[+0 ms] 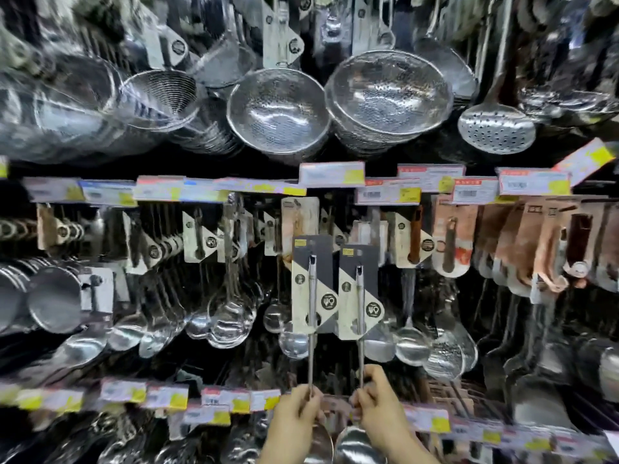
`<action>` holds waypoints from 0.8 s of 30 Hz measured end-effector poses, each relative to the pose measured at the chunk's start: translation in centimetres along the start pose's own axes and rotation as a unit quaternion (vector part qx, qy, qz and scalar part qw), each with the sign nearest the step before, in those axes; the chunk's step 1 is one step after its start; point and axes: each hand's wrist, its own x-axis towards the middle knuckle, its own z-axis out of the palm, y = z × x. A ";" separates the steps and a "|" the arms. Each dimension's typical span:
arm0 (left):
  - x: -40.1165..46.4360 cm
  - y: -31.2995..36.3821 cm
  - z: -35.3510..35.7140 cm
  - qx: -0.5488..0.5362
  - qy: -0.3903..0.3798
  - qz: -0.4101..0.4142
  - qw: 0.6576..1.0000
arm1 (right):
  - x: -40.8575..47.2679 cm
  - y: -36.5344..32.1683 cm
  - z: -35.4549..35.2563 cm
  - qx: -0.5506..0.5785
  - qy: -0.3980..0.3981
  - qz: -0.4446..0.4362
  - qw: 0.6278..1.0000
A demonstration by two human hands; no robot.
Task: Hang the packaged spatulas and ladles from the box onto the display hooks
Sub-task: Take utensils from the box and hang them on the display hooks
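Left hand [294, 417]: grips the thin steel handle of the left ladle [312, 296], held upright before the middle row of the display, its bowl low beside the wrist.
Right hand [378, 410]: pinches the handle of the right ladle [359, 298], upright just beside the first; both grey-and-cream cards stand level.
Display: price tags [331, 174] run along the rail above; perforated strainers [279, 107] hang higher; packaged ladles crowd the row behind.
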 end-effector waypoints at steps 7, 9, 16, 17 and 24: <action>1.8 -2.8 -8.2 -0.031 0.066 -0.009 0.997 | -0.7 -4.1 7.8 -0.014 -0.044 -0.001 0.999; 1.6 -3.0 -10.1 -0.018 0.084 0.006 0.996 | -0.3 -5.5 9.4 -0.020 -0.039 -0.014 0.999; 1.9 -3.5 -14.9 0.014 0.068 0.028 0.997 | 1.6 -11.3 12.0 0.058 -0.062 -0.029 0.996; 2.0 -3.5 -15.2 0.008 0.069 0.023 0.997 | 1.9 -11.8 12.2 0.057 -0.062 -0.024 0.996; 1.9 -3.2 -16.4 0.014 0.056 0.023 0.998 | 3.8 -13.0 13.1 0.065 -0.047 0.007 0.997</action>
